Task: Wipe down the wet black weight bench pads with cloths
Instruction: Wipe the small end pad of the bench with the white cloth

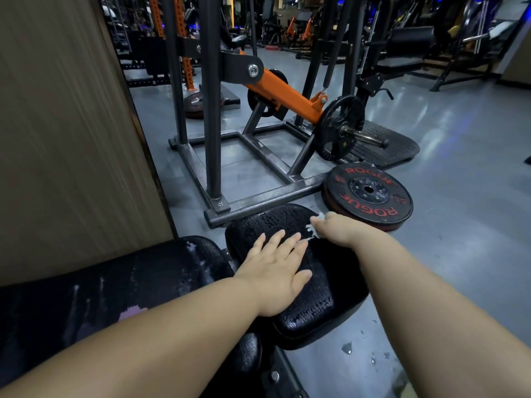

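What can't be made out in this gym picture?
Head view:
- Cloth: mostly hidden in the right hand; only white scraps show.
- Seat pad: the part under the left hand is covered.
- Back pad: cut off by the left edge.
- Far machines: too dark and blurred.

Wet, beaded black seat pad (316,300) adjoins longer streaked pad (143,277), white cloth (311,227) atop.

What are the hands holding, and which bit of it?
The right hand pinches a small white cloth, mostly hidden in its fingers; which part is unclear. The left hand holds nothing, resting flat on the black pad.
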Motion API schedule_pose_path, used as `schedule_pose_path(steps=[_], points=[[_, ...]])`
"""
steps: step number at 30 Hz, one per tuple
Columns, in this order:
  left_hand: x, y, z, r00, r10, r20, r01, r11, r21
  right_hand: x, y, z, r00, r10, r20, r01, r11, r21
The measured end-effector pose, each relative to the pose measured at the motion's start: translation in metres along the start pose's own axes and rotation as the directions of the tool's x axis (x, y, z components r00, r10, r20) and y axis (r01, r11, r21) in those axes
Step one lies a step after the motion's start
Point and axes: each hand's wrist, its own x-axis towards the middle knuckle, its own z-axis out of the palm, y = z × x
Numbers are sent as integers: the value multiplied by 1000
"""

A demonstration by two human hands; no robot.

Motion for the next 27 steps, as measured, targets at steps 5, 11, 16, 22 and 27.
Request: schedule_pose_path(steps=[5, 11, 16, 22, 27], points=[[-2, -1, -2, 1000, 4, -12, -5, 1000, -20, 27, -7, 18, 980, 41, -195, -84, 973, -216], [-1, -2, -2, 1000, 15, -3, -15, 999, -32, -9, 17, 30, 962, -109, -252, 41, 965, -259], [-3, -4, 0, 999, 4, -37, -9, 990, -142, -31, 32, 47, 908, -252, -335, 165, 950, -267], [10, -1, -15, 958, -162, -235, 52, 909, -415, -30, 33, 52, 855, -341, -391, 286, 939, -193], [49, 11, -32, 963, 9, -268, -76, 968, -241, -35, 32, 54, 759, -50, -649, 91, 995, 29]])
